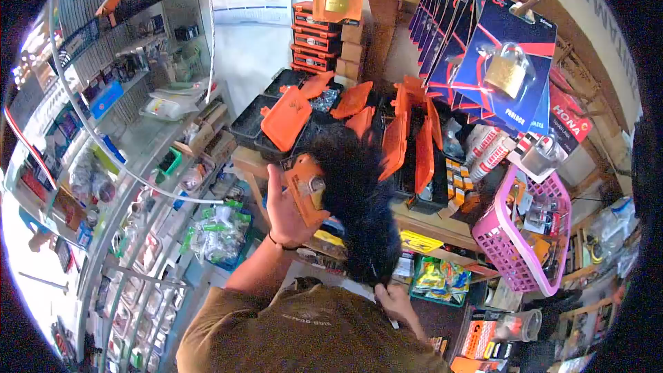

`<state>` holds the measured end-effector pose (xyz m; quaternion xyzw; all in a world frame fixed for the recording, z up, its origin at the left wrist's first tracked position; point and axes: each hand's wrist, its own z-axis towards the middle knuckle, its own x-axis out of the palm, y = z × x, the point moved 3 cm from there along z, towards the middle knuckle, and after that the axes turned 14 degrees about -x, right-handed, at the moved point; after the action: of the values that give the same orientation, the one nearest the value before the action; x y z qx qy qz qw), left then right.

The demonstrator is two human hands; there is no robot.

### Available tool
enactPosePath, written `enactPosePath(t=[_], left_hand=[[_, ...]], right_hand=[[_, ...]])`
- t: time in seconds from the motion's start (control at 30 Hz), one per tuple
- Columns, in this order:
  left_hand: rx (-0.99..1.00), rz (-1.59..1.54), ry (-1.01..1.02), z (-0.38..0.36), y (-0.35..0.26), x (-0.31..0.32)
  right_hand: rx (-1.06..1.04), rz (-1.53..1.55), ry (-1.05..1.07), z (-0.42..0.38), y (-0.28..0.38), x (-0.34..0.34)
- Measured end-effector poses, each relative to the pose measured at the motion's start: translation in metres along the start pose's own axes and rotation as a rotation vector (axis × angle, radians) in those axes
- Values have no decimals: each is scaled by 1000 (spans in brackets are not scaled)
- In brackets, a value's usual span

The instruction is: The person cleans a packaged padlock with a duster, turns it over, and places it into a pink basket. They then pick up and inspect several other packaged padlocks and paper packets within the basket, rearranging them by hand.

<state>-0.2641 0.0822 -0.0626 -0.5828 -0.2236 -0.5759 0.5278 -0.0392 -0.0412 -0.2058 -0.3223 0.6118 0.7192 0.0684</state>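
My left hand point(286, 211) is raised at centre left, wrapped round an orange card pack point(304, 186) with a padlock on it. Dark hair point(359, 200) hides part of the pack's right side. Lower right of the hair, my right hand point(396, 304) is closed, with a small pale edge showing below it; what it holds is too hidden to name. A brown shirt point(318, 331) fills the bottom centre. Just beyond the left hand, an open black case with an orange lid point(286, 117) lies on the wooden counter point(255, 162).
Padlocks on blue cards point(507, 69) hang at upper right, above a pink basket point(507, 255). More orange lids point(394, 141) stand open on the counter. Stacked orange cases point(314, 41) are behind. Glass shelves point(124, 228) line the left; a tray of colourful packets point(442, 280) sits below the counter.
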Motion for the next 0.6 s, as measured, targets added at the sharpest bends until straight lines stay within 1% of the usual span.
enactPosePath(t=[0.03, 0.07, 0.1, 0.17, 0.2, 0.23, 0.27, 0.3, 0.33, 0.37, 0.4, 0.43, 0.47, 0.5, 0.53, 0.57, 0.6], left_hand=[[1, 8, 10, 8, -3, -9], [-60, 44, 327, 18, -2, -18], [-125, 74, 640, 20, -2, -7], [-140, 128, 649, 10, 2, 5], [-92, -221, 415, 4, 5, 11], [-41, -563, 170, 1, 9, 8], [-139, -622, 230, 0, 10, 8], [-134, -627, 229, 4, 12, 0], [-145, -334, 338, 8, 13, -9], [-153, -34, 442, 12, 14, -17], [-172, -31, 497, 14, 9, -11], [-161, -27, 498, 11, 7, -4], [-110, -296, 279, 6, 4, -4], [-57, -566, 56, 1, 4, -4], [-175, -414, 239, -5, 2, -17], [-161, -421, 242, -2, 6, -33], [-124, -205, 294, 4, 9, -31]], right_hand=[[15, -106, 41, 1, 10, -4], [-228, -52, -19, 1, 19, -3], [-225, -51, -26, -2, 18, -4], [-88, -48, 22, -8, 11, -7], [13, -8, -76, -10, 11, -10], [12, -15, -77, -10, 5, -9], [20, -11, -31, -10, -5, -5], [29, -4, 18, -12, -10, -2], [5, -24, 105, -7, 14, -3], [5, -22, 113, -10, 14, 2], [80, 68, 59, -14, 8, 6], [150, 153, 5, -13, 6, 7], [143, 145, 14, -10, 9, 6], [255, 158, 8, -9, 12, 5], [369, 168, 1, -11, 11, 3], [370, 157, 10, -11, 6, 0], [212, 164, 89, -9, 2, 2]])
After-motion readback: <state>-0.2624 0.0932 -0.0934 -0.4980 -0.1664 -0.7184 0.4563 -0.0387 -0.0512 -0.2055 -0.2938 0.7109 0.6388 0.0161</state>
